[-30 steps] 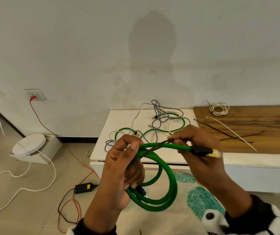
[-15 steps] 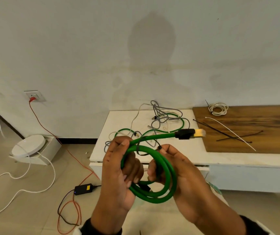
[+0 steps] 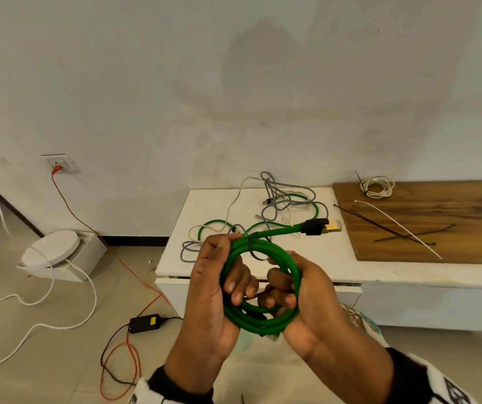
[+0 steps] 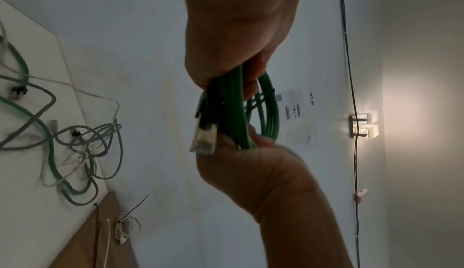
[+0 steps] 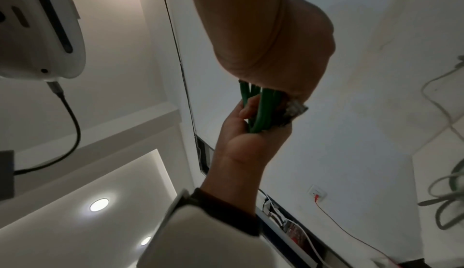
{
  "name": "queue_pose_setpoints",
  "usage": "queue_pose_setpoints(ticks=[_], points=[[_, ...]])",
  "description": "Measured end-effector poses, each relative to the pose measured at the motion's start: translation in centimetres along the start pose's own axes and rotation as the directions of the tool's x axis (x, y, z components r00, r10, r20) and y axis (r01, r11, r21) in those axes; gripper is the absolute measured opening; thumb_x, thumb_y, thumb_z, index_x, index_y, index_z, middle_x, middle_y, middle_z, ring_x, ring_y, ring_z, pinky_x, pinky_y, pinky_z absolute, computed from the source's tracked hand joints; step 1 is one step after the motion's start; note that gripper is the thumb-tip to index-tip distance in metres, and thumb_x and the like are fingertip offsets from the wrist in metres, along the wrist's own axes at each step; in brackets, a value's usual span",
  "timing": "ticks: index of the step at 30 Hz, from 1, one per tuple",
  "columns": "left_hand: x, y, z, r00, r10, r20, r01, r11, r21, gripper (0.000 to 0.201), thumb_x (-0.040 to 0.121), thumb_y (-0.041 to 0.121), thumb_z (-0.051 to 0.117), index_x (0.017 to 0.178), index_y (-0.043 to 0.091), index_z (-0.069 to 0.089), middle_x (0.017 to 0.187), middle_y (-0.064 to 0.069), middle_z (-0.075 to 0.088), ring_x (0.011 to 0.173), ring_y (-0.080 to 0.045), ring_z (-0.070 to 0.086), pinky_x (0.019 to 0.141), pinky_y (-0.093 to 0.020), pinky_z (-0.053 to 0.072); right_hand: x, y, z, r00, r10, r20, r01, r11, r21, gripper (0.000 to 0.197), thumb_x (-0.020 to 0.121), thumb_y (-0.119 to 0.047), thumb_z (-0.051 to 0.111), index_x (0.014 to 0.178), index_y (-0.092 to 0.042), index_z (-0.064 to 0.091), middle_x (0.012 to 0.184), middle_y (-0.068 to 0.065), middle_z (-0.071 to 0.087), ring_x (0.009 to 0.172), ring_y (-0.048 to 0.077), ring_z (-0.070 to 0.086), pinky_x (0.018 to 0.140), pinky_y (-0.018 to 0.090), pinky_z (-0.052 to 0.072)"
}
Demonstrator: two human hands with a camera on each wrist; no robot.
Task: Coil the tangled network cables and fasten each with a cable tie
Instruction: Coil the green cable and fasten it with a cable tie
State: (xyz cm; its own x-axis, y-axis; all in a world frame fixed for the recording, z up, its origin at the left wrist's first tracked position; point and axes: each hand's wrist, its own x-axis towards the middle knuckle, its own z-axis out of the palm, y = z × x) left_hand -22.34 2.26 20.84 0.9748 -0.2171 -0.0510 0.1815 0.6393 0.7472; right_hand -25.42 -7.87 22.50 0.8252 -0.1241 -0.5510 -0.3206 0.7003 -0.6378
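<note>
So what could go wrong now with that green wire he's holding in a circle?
1. The black cable tie looks loosely looped round the green coil, not pulled tight. If the left hand or right hand lets go, the coil could spring open.
2. The plug end sticks out free and might snag the tangled cables on the white table.

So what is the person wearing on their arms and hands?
Both hands are bare: no gloves, and no rings that I can see. The left hand comes out of a dark cuff with white fabric behind it. The right hand has the same dark cuff, and its white sleeve carries black markings too blurry to read.
</note>
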Motion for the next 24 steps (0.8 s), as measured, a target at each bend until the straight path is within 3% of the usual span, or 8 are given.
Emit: queue_pose_setpoints(ticks=[6,11,14,18,21,24], points=[[0.3,0.9,-0.9,0.982,-0.14,0.125,0.145,0.989,-0.029,0.015,0.089,0.021,0.045,0.085,0.009,0.052,0.047,0.001,0.029,0.029,-0.003,0.023,0.033,-0.014,0.022,1.5,-0.1,-0.6,1.0,0.009,0.004,-0.008,0.998,-0.065,0.026,0.095,-0.012,0.033,0.077,-0.006,0.052,0.04,-0.003,0.027,0.032,0.009,0.023,0.047,0.025,0.033],[0.7,1.4,-1.7,0.959,-0.199,0.203,0.217,0.973,-0.074,0.016,0.095,0.017,0.04,0.089,0.009,0.053,0.05,0.0,0.031,0.032,-0.003,0.027,0.034,-0.014,0.026,2.2,0.0,-1.2,0.996,0.035,0.077,-0.025,0.992,-0.122,0.026,0.095,-0.013,0.036,0.08,-0.004,0.056,0.046,0.002,0.039,0.037,0.01,0.034,0.053,0.029,0.044],[0.8,1.5,-1.9,0.955,-0.214,0.204,0.235,0.968,-0.085,0.018,0.094,0.016,0.041,0.086,0.01,0.055,0.049,0.001,0.032,0.031,-0.003,0.028,0.034,-0.015,0.024,2.5,-0.5,-1.8,0.979,0.067,0.193,-0.033,0.984,-0.174,0.027,0.094,-0.014,0.041,0.079,-0.002,0.061,0.057,0.007,0.053,0.044,0.015,0.047,0.054,0.031,0.05],[0.9,1.6,-1.8,0.967,-0.226,0.119,0.227,0.974,0.006,0.014,0.087,0.017,0.05,0.092,0.007,0.059,0.042,0.004,0.029,0.028,-0.003,0.024,0.035,-0.015,0.019,3.1,-1.4,-2.9,0.944,-0.019,0.329,0.158,0.902,-0.401,0.023,0.094,-0.007,0.043,0.087,-0.001,0.064,0.066,0.01,0.06,0.059,0.019,0.059,0.073,0.04,0.052],[0.6,1.3,-1.2,0.976,-0.216,0.005,0.213,0.967,0.141,0.024,0.078,0.026,0.057,0.09,0.01,0.07,0.039,0.005,0.024,0.028,-0.004,0.018,0.038,-0.016,0.014,3.6,-1.8,-3.2,0.922,-0.083,0.379,0.279,0.82,-0.499,0.02,0.094,-0.007,0.046,0.085,-0.005,0.064,0.064,0.006,0.061,0.06,0.015,0.059,0.071,0.034,0.052],[0.6,1.2,-0.9,0.978,-0.207,-0.033,0.209,0.948,0.242,0.038,0.062,0.036,0.07,0.087,0.008,0.071,0.037,0.006,0.023,0.029,-0.005,0.016,0.038,-0.015,0.013,4.0,-1.8,-3.4,0.887,-0.127,0.443,0.369,0.772,-0.517,0.014,0.088,-0.014,0.055,0.084,-0.007,0.066,0.064,0.0,0.064,0.062,0.013,0.059,0.072,0.03,0.052]])
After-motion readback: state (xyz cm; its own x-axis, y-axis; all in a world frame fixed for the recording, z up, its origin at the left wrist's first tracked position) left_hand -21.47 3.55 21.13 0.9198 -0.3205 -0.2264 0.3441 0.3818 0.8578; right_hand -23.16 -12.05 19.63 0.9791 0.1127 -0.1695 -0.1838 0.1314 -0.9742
